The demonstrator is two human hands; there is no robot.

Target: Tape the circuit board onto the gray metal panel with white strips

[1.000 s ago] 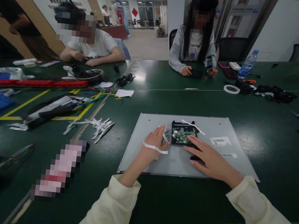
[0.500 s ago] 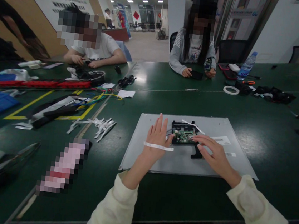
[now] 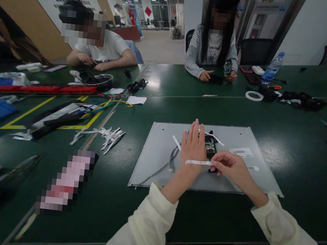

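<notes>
My left hand (image 3: 194, 146) is held flat with fingers stretched out, above a grey metal panel (image 3: 148, 152). Across the back of that hand lies a strip of white tape (image 3: 197, 162). The thumb and fingers of my right hand (image 3: 231, 166) pinch the strip's right end. Behind my left hand, partly hidden, a green circuit board (image 3: 210, 146) in a black frame sits on the panel. Another white strip (image 3: 176, 143) shows to the left of my fingers. A grey cable (image 3: 160, 170) runs over the panel's left side.
Left of the panel lie crumpled white strips (image 3: 112, 140) and a blurred-out pink object (image 3: 70, 178). A roll of white tape (image 3: 254, 96) and a water bottle (image 3: 273, 68) stand farther back. Two people sit across the green table (image 3: 165, 107), one holding a small board (image 3: 228, 68).
My left hand has moved right, now covering much of the circuit board. My right hand has left the board and closed on the tape strip's end. The grey cable has come into view.
</notes>
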